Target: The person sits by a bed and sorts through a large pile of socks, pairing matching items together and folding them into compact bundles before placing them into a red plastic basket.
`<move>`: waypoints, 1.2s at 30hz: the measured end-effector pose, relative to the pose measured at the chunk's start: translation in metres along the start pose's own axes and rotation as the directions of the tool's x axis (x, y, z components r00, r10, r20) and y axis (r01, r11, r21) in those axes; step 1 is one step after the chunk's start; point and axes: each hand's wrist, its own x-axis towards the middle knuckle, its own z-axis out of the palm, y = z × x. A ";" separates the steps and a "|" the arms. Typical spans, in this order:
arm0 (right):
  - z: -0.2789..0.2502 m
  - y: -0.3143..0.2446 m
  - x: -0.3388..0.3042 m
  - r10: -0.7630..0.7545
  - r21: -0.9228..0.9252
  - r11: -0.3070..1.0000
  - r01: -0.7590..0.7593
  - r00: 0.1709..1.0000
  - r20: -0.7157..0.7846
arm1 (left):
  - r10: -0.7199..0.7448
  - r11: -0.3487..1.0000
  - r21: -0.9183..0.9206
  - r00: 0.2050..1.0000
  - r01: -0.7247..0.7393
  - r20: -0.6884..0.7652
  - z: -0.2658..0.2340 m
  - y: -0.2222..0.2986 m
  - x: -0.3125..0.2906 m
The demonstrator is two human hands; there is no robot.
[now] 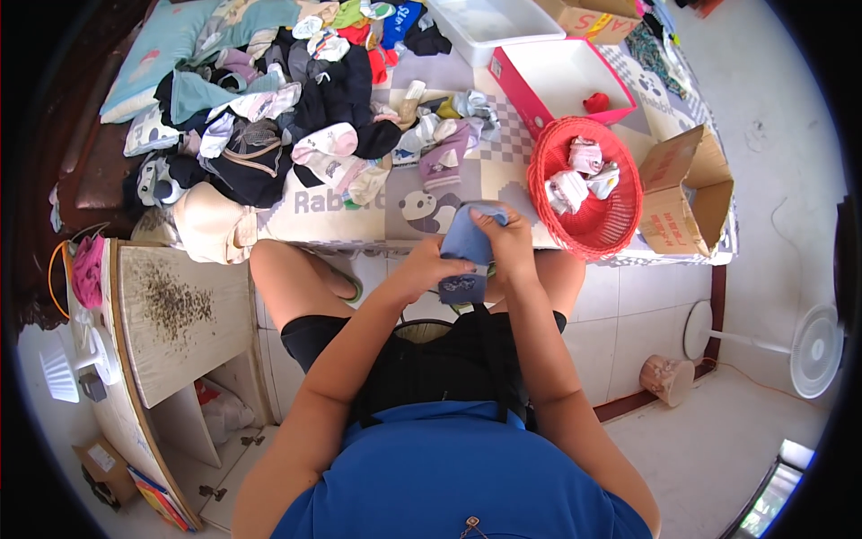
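Note:
Over my lap, at the near edge of the bed, I hold a blue sock [461, 241], light blue above and darker with a pattern below. My left hand [426, 271] grips its lower left side, thumb across the front. Higher up, my right hand [510, 241] pinches its top right edge. Just right of my hands, a red woven basket [596, 235] holds several rolled pale socks [585, 154]. A loose pile of clothes and socks [332, 99] spreads over the left of the bed, with a purple-grey sock [446, 160] lying nearest my hands.
Behind the basket stand a pink-rimmed white box [521, 101] with a red item inside, and a white plastic tub [467, 38]. An open cardboard box [669, 220] sits at the bed's right edge. A wooden cabinet [193, 314] is at my left; a white fan [813, 352] is at far right.

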 end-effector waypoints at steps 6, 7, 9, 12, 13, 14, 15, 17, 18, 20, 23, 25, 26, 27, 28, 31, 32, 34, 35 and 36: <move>-0.028 -0.001 0.022 -0.156 0.163 0.967 0.195 0.961 -0.227 | 0.011 0.998 0.056 0.999 -0.013 0.036 -0.012 -0.015 0.007; -0.032 -0.002 0.023 -0.159 0.215 0.951 0.222 0.948 -0.276 | 0.011 1.000 0.018 0.999 -0.011 0.034 -0.019 -0.015 0.008; -0.039 -0.003 0.020 -0.110 0.228 0.959 0.170 0.961 -0.253 | 0.011 1.000 -0.021 0.999 -0.010 0.034 -0.027 -0.015 0.010; -0.042 0.002 0.014 -0.051 0.139 0.986 0.087 0.968 -0.244 | 0.193 0.952 0.267 0.970 -0.149 -0.147 -0.040 -0.023 0.011; -0.044 0.006 0.011 -0.006 0.078 0.997 0.020 0.986 -0.166 | 0.191 0.952 0.267 0.971 -0.147 -0.147 -0.042 -0.022 0.010; -0.044 0.009 0.008 0.045 0.012 0.999 -0.044 0.995 -0.089 | 0.224 0.898 0.421 0.956 -0.128 -0.189 -0.045 -0.020 0.009; -0.046 0.010 0.006 0.047 0.013 0.999 -0.046 0.995 -0.089 | 0.264 0.821 0.563 0.938 -0.096 -0.223 -0.048 -0.018 0.008; -0.050 0.006 0.002 0.314 -0.207 0.940 -0.270 0.923 0.224 | 0.279 0.793 0.603 0.933 -0.089 -0.228 -0.052 -0.011 0.005; -0.053 0.011 0.003 0.400 -0.279 0.902 -0.329 0.880 0.255 | 0.294 0.764 0.641 0.927 -0.081 -0.233 -0.054 -0.008 0.003; -0.056 0.016 0.003 0.362 -0.246 0.919 -0.308 0.907 0.216 | 0.259 0.681 0.732 0.938 -0.010 -0.228 -0.048 0.024 -0.009; -0.053 0.032 0.011 0.304 -0.155 0.947 -0.281 0.940 0.152 | 0.602 0.372 0.927 0.771 -0.042 -0.207 -0.059 0.016 -0.007; -0.054 0.056 0.018 0.283 -0.090 0.958 -0.274 0.952 0.114 | 0.916 0.261 0.960 0.287 0.107 -0.281 -0.062 0.019 0.005; -0.052 0.071 0.021 0.365 -0.019 0.931 -0.364 0.929 0.056 | 0.922 0.280 0.951 0.238 0.134 -0.305 -0.066 0.015 0.009; -0.054 0.083 0.024 0.447 0.059 0.893 -0.446 0.895 0.003 | 0.923 0.279 0.951 0.239 0.132 -0.303 -0.067 0.008 0.011; -0.055 0.091 0.025 0.495 0.084 0.864 -0.497 0.868 0.045 | 0.733 0.423 0.891 0.517 0.162 -0.442 -0.066 0.002 0.010; -0.046 0.086 0.014 0.545 0.096 0.831 -0.547 0.837 0.048 | -0.021 0.805 0.541 0.922 0.246 -0.388 -0.054 -0.028 0.011; -0.046 0.087 0.012 0.546 0.095 0.831 -0.548 0.837 0.043 | -0.225 0.829 0.434 0.922 0.352 -0.316 -0.046 -0.037 0.012; -0.043 0.090 0.007 0.634 0.142 0.756 -0.639 0.769 0.087 | -0.416 0.821 0.333 0.885 0.465 -0.210 -0.030 -0.053 0.015; -0.044 0.091 0.002 0.635 0.142 0.756 -0.639 0.769 0.080 | -0.442 0.874 0.138 0.880 0.466 -0.175 -0.022 -0.062 0.017; -0.046 0.093 -0.003 0.610 0.043 0.784 -0.620 0.781 0.137 | -0.462 0.887 -0.063 0.876 0.458 -0.136 -0.018 -0.069 0.020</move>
